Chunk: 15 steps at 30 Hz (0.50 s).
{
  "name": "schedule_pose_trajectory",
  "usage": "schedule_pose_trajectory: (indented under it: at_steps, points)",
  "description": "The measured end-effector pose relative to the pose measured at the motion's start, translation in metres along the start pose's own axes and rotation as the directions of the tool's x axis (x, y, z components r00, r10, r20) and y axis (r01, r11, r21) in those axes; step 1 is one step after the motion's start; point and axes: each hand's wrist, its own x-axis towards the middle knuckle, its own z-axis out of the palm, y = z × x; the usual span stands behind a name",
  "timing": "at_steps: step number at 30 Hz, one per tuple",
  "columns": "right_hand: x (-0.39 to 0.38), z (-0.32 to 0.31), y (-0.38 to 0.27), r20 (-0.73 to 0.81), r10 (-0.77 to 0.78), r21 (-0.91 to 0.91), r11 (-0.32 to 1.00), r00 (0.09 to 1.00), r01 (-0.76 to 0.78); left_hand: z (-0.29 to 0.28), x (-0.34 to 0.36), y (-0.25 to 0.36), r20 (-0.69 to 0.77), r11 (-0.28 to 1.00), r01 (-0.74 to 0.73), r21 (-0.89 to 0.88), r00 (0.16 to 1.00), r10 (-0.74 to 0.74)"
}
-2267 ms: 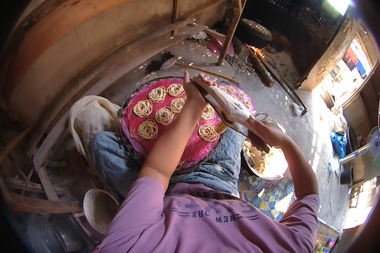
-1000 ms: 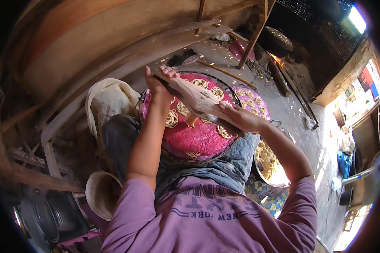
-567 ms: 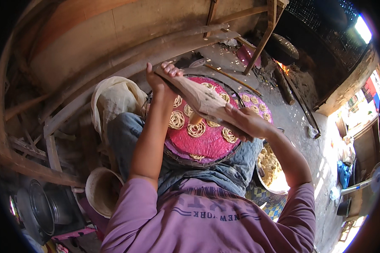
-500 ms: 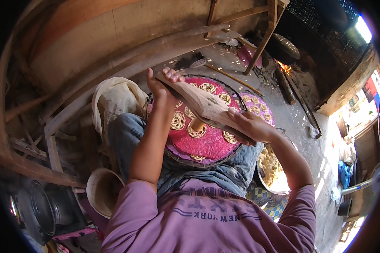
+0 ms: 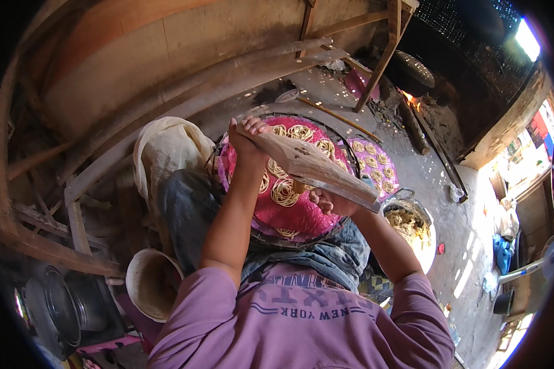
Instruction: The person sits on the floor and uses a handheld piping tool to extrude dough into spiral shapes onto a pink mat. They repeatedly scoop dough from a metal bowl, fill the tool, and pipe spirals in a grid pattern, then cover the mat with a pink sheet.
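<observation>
Holding both ends suits the wooden tool (image 5: 301, 161), probably heavy, stiff. My left hand (image 5: 248, 139) grips one; my right hand's (image 5: 337, 205) grip is unclear.

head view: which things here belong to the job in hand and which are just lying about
Seems part of the job:
- wooden tool, left hand gripping it, right hand beneath
- noodle nests on the pink tray
- probably the dough

Seems just lying about:
- stick on the floor
- crumpled plastic

A pale, grainy wooden tool (image 5: 308, 161) slants above round coils of cream-coloured strands (image 5: 284, 192).
</observation>
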Motion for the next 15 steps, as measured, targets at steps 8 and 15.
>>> schedule_pose_trajectory:
  at_steps: [8,15]
  points:
    - [0.021,-0.036,0.003,-0.263,-0.021,-0.704,0.687,0.965,-0.177,0.015,0.005,0.021,0.178,1.000,-0.007,-0.022,0.984,0.010]
    - [-0.028,0.050,-0.048,-0.199,0.106,-0.603,0.770,0.974,-0.207,0.083,0.016,-0.002,0.207,0.966,0.050,0.255,0.973,-0.105]
